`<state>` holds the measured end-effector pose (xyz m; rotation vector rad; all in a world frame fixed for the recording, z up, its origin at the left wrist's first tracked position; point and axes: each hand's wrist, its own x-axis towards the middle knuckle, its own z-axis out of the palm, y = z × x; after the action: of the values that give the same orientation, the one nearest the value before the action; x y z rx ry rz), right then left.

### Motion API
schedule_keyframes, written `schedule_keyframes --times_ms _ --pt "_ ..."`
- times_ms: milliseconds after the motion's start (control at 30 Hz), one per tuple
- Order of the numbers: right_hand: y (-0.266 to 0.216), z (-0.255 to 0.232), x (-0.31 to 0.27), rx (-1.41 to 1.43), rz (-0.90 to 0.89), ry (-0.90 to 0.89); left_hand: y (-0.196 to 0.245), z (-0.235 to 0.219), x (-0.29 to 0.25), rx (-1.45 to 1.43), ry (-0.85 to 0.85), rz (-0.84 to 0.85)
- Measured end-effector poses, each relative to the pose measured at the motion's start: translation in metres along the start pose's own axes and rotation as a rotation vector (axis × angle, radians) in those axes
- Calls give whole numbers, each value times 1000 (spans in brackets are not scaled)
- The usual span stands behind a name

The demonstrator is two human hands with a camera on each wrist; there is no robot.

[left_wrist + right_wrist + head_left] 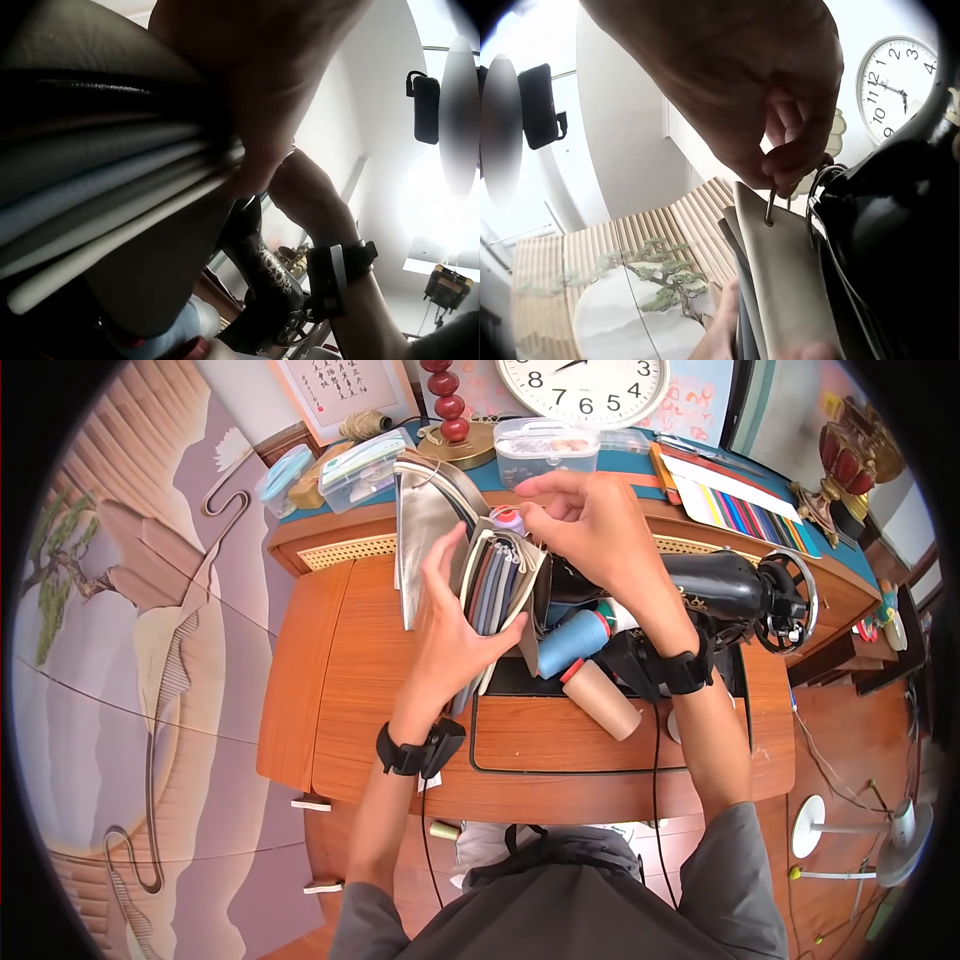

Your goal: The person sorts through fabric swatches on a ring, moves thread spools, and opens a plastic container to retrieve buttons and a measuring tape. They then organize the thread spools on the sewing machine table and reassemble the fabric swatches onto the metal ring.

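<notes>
A bundle of leather-like swatches point(493, 585) in grey, blue and beige stands upright on the table. My left hand point(448, 625) grips its sides, thumb near the lower right and fingers at the left. In the left wrist view the swatches point(112, 184) fan out from the left hand point(262, 82). My right hand point(595, 525) is at the bundle's top; in the right wrist view the right hand point(757, 90) pinches a thin metal ring point(770, 208) passing through a hole in the beige swatch point(784, 274). A wide metallic-coloured sheet point(428, 525) leans behind the left hand.
A black sewing machine point(715, 580) stands on the right, with a blue thread spool point(574, 643) and a beige spool point(602, 700) in front. Behind are plastic boxes point(545, 452), a red-beaded stand point(450, 407), a clock point(585, 385) and a colour card point(745, 505).
</notes>
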<state>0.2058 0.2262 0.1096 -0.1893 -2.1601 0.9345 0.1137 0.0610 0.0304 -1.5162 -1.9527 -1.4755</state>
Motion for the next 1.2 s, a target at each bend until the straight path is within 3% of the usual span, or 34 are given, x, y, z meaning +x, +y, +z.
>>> schedule_keyframes --times_ms 100,133,167,233,267,433,500,600,700,800,833,900,967,1033,1100,1200 --pt "2 2 -2 -70 11 14 -2 -9 9 79 -117 25" --pt "1 2 -2 -89 10 30 4 -10 7 -30 -108 -85" --pt "0 2 -2 -109 9 48 8 -13 10 -31 -106 -87" --pt "-3 0 -4 -118 10 47 12 -17 19 -522 -137 -308" --pt "-4 1 -4 -125 12 47 10 -18 21 -522 -136 -311" --pt "-5 0 -6 -148 -2 63 -4 -23 37 -438 -208 -186" --pt "-10 -2 -6 -187 -5 71 -6 -23 36 -261 -201 -60" --pt "-14 -4 -6 -246 16 27 -5 -18 28 -270 -140 -59" --pt "-10 -6 -3 -358 -83 27 6 -15 6 -235 -122 -68" --pt "-13 -7 -1 -230 -20 -100 12 -4 -19 163 -18 -64" --pt "-19 -4 -1 -109 49 -136 15 -2 -21 164 -19 -66" --pt "-29 2 1 15 117 -172 19 1 -24 26 -98 -313" --pt "-37 8 5 177 64 -232 22 -5 -23 -19 -32 -284" --pt "-40 12 10 264 55 -248 26 -24 -24 -23 15 -384" --pt "-46 13 14 297 -65 -240 24 -29 -26 -20 75 -377" --pt "-37 16 18 124 -119 -170 9 -24 -20 173 127 -196"
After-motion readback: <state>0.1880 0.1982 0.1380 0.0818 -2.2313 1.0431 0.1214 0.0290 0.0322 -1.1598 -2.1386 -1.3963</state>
